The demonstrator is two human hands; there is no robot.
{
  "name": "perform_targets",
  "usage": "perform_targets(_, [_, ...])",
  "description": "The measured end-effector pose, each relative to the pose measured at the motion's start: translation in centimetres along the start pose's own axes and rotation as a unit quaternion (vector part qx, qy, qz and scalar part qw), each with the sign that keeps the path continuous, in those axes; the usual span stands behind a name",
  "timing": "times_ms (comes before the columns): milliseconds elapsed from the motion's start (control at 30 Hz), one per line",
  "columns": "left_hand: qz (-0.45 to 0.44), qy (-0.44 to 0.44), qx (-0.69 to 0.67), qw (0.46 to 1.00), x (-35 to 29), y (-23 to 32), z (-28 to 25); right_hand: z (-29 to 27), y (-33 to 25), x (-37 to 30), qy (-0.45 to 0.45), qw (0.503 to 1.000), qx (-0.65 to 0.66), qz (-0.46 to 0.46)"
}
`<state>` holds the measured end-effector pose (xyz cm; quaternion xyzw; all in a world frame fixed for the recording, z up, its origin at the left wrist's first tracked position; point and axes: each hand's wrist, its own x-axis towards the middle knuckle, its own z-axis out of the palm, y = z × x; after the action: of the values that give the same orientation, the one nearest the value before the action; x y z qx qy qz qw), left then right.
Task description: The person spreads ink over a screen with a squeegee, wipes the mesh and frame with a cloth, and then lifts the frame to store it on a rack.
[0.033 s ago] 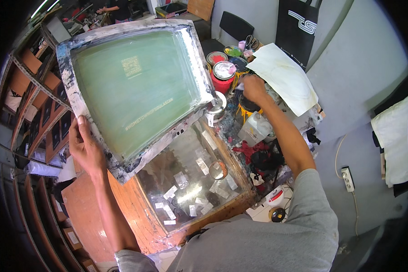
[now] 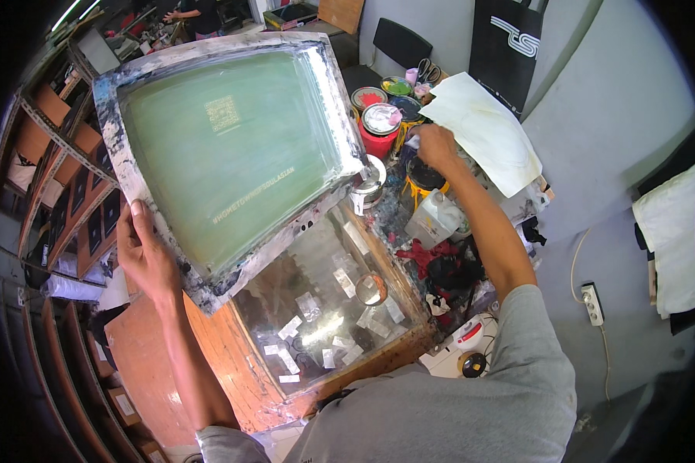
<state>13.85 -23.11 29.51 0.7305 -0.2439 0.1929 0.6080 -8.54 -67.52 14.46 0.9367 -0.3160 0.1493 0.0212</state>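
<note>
My left hand grips the lower left edge of a screen-printing frame, thumb on top. The frame is raised and tilted, with green mesh bearing a small square code pattern and a line of lettering. My right hand is closed above the paint cans at the right. A small pale, crumpled-looking bit shows at its fingertips; its kind is unclear. Just below that hand stands an open can of black ink with yellow drips. A red can with a white, smeared top is to its left.
Under the frame lies a glass-topped table with tape pieces and a tape roll. A translucent jug, rags and a white sheet crowd the right. Shelves line the left. A person is at the back.
My right hand has shifted slightly upward, showing more of the black ink can. The frame in my left hand has moved very slightly left.
</note>
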Motion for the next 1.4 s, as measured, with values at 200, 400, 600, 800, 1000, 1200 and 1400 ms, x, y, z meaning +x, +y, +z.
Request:
perform_targets(200, [-0.013,0.002,0.018,1.000,-1.2,-0.3,-0.4,2.2,2.6,2.5,-0.041,0.991,-0.125,0.022])
perform_targets(400, [-0.001,0.028,0.045,0.999,-2.9,-0.9,-0.9,0.5,-0.3,2.0,-0.098,0.988,-0.113,0.039])
perform_targets(600, [-0.028,0.065,0.039,0.997,-7.1,-2.1,-2.4,-3.1,-6.2,-4.4,0.001,0.969,0.218,0.114])
perform_targets(800, [-0.093,0.128,-0.016,0.987,-12.9,-5.3,-4.0,5.0,-19.3,-14.7,-0.122,0.461,0.804,0.355])
perform_targets(1000, [-0.087,0.109,0.044,0.989,-19.3,-6.7,-6.1,7.5,-26.5,-10.9,0.021,0.321,0.840,0.436])
perform_targets(1200, [-0.177,0.052,-0.071,0.980,-27.1,-11.4,-7.0,11.1,-24.1,-11.2,0.096,0.554,0.683,0.467])
perform_targets(1400, [-0.480,0.003,-0.201,0.854,-33.5,-13.6,-8.8,0.6,-26.9,-13.2,0.145,0.630,0.650,0.400])
